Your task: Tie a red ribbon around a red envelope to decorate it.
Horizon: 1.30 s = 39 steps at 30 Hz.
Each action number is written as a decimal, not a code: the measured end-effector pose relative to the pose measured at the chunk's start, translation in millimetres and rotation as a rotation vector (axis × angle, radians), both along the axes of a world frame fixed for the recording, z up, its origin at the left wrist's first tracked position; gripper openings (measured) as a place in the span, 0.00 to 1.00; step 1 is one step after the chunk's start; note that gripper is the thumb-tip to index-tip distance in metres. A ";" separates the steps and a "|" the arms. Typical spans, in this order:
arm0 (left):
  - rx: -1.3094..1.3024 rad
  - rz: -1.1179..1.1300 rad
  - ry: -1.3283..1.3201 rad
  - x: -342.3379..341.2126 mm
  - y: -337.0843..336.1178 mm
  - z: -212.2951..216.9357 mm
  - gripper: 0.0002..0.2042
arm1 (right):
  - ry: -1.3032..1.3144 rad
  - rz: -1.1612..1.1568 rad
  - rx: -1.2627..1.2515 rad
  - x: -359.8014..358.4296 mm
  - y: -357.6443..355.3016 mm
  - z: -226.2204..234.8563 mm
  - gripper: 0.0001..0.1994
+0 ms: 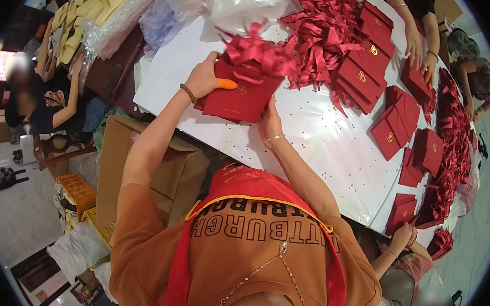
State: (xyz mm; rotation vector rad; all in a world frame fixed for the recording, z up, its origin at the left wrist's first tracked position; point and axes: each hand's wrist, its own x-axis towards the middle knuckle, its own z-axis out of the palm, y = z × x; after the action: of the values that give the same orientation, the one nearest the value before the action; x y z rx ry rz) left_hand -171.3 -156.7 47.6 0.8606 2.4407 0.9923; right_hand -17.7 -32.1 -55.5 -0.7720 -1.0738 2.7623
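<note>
Over the white table (324, 153) I hold a stack of red paper gift bags (245, 102) with red ribbon handles (257, 57) bunched at their far end. My left hand (206, 76) grips the stack's left side, its thumb, in an orange finger cover, pressed on the front bag. At the lower right edge my right hand (270, 123) clasps the same stack, most of its fingers hidden behind it. A small gold emblem shows on the front bag, partly covered by the thumb.
A heap of red ribbons (324, 36) lies beyond, beside stacked red bags (361, 78). Co-workers' hands (419, 51) handle bags at the far right; another person's hands (403, 237) are at the near right. A cardboard box (114, 155) stands left of me.
</note>
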 end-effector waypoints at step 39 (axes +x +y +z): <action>0.260 -0.412 -0.429 -7.6 27.9 7.4 0.24 | 0.358 0.137 1.511 33.7 83.3 63.2 0.40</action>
State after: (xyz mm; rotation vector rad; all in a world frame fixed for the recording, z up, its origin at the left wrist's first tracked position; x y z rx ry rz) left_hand -178.9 -128.9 55.0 1.0525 1.7159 1.1984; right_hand 16.0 51.1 7.6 0.0422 -2.4379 1.2456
